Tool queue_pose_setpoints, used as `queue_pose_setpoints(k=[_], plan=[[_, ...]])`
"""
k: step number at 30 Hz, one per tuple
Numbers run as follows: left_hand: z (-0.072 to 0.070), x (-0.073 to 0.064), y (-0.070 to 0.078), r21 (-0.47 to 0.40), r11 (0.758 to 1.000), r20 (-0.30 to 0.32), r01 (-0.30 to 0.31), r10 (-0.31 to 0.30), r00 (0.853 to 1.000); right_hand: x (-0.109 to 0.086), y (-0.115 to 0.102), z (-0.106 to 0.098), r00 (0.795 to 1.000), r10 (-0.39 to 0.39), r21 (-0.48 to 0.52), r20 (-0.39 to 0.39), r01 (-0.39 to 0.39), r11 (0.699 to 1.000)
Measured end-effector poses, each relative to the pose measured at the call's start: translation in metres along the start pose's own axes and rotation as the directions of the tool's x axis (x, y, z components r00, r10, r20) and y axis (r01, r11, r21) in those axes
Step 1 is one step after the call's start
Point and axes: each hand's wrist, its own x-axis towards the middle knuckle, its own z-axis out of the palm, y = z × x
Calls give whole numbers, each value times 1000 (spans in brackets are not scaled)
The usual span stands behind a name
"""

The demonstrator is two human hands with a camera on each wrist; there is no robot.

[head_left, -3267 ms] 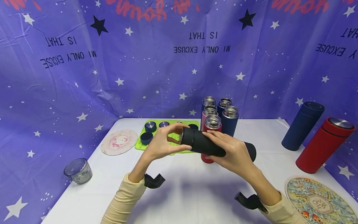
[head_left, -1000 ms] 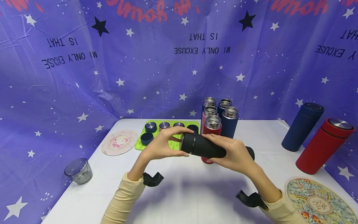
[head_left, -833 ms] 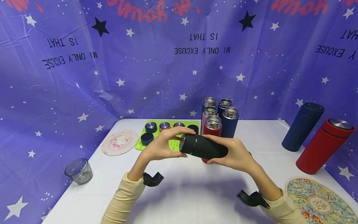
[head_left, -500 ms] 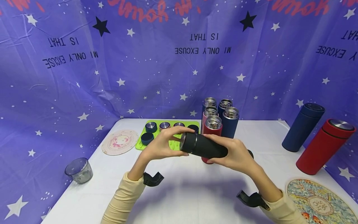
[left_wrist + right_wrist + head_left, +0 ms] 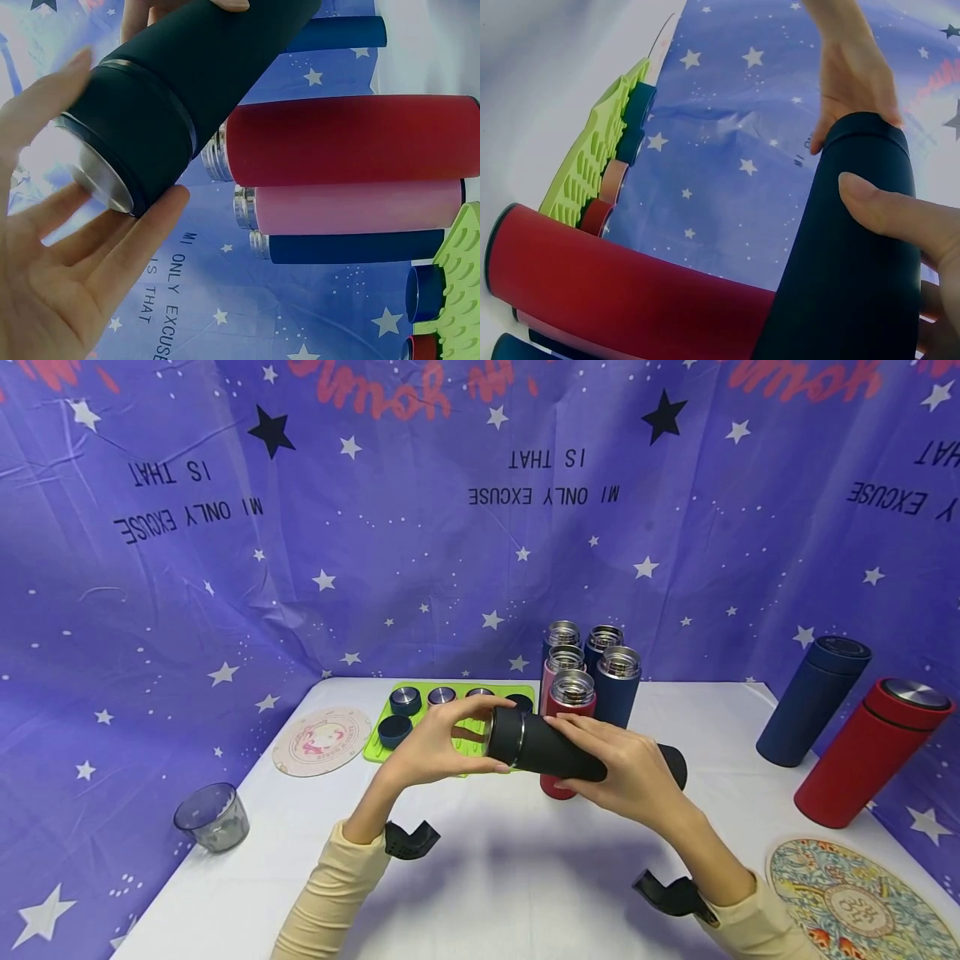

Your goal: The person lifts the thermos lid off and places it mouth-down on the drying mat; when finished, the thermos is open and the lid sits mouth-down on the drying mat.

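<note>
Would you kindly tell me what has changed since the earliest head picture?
Along the seam of the black bottle, a silver band now shows where the line looked dark. The left hand still holds its lid, the right hand its body; the glass stayed put.

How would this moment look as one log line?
left hand: pinches black lid | right hand: grips black bottle | bottle: tilted, above table

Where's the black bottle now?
In the head view, the black bottle is just right of centre, tilted between the left hand and right hand, before the uncapped red bottle.
</note>
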Motion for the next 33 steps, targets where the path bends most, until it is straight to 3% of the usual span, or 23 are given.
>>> queue_pose_setpoints(k=[4,8,12,17,21,25,29,33], plan=[[-2,1,16,16,997,18,-80,80,997,0,3,0,999,25,79,20,-26,997],[-5,2,35,-4,988,47,-157,157,986,0,6,-2,992,84,211,90,-102,972],[-5,3,34,-25,982,61,-188,189,980,-1,7,-4,980,140,281,143,-176,943],[-2,2,21,-3,988,20,-154,154,988,-1,5,-1,991,102,215,87,-119,969],[1,1,4,-19,999,-14,-34,34,999,-1,2,0,998,59,117,30,-62,991],[2,0,-2,-28,998,-33,49,-50,998,-1,0,-1,999,36,31,12,-36,999],[2,0,-3,-20,999,-25,34,-35,999,0,0,-1,999,31,28,10,-32,999],[1,1,6,-3,998,15,-63,63,998,-1,2,-2,998,55,132,38,-59,990]])
